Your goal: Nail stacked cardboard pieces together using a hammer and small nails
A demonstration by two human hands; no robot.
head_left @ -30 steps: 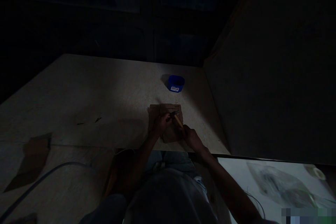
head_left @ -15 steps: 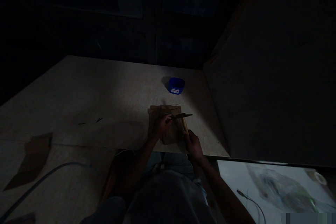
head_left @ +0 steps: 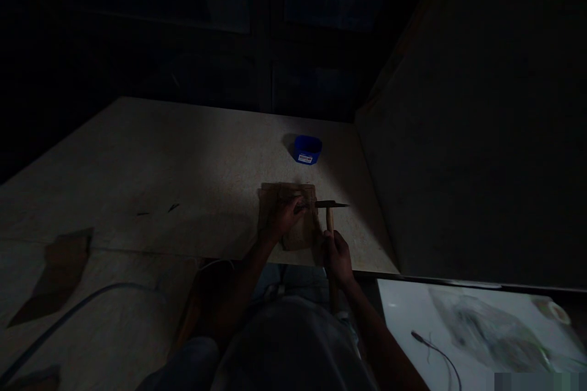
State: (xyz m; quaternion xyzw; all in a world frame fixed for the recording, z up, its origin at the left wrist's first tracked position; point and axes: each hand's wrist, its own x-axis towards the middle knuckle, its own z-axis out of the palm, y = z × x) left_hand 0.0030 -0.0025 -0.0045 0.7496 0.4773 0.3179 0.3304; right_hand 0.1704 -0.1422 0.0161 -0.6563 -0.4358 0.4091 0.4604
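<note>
The scene is very dark. A small brown board [head_left: 293, 195] lies near the front edge of a pale worktable [head_left: 183, 165]. My left hand [head_left: 284, 217] rests on the board with its fingers pinched together; what they pinch is too small to make out. My right hand [head_left: 337, 256] grips the wooden handle of a hammer [head_left: 329, 211]. The hammer's dark head is raised just right of the board, level with my left fingertips.
A blue tub [head_left: 307, 149] with a label stands behind the board. A dark upright panel [head_left: 458, 134] closes the right side. A brown piece [head_left: 55, 272] and a cable [head_left: 68, 317] lie low on the left. At lower right, a white surface [head_left: 413, 311] bears a thin wire.
The hammer head has swung up and to the right, off the spot by my left fingers. My right hand pulled back toward me. My left hand stayed on the board.
</note>
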